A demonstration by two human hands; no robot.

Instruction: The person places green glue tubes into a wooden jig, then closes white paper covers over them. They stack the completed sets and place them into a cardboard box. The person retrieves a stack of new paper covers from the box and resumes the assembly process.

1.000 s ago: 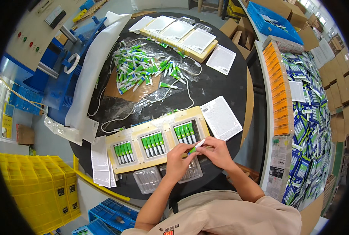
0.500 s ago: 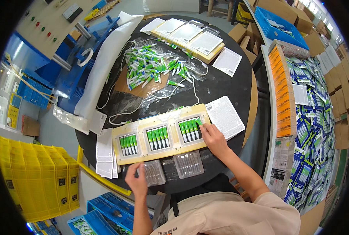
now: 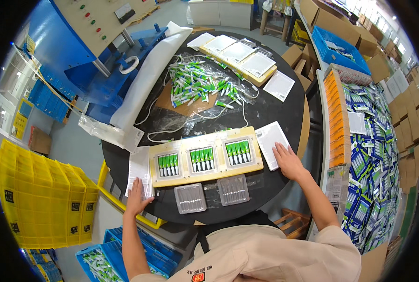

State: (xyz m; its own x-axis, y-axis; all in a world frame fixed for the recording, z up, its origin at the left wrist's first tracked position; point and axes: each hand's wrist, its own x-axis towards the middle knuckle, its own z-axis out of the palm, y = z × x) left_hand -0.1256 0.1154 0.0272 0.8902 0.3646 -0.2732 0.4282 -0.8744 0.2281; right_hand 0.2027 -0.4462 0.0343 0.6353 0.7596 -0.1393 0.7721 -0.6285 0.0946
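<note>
A: Where are we resting our hands?

B: The left hand [image 3: 136, 199], flat and open, is pressing the left card stack [image 3: 139, 170]; the right hand [image 3: 287, 161], open, is touching the right card stack [image 3: 271, 144].

A: And between them?

B: One wooden tray [image 3: 205, 158] is holding three blister packs of green-capped tubes [image 3: 201, 159]; two empty clear blisters [image 3: 212, 194] are lying just below.

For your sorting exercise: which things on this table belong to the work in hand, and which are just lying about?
In hand:
left hand on the left card stack
right hand on the right card stack
wooden tray holding green tubes

Lying about:
clear blister trays
loose tube pile
far tray
</note>
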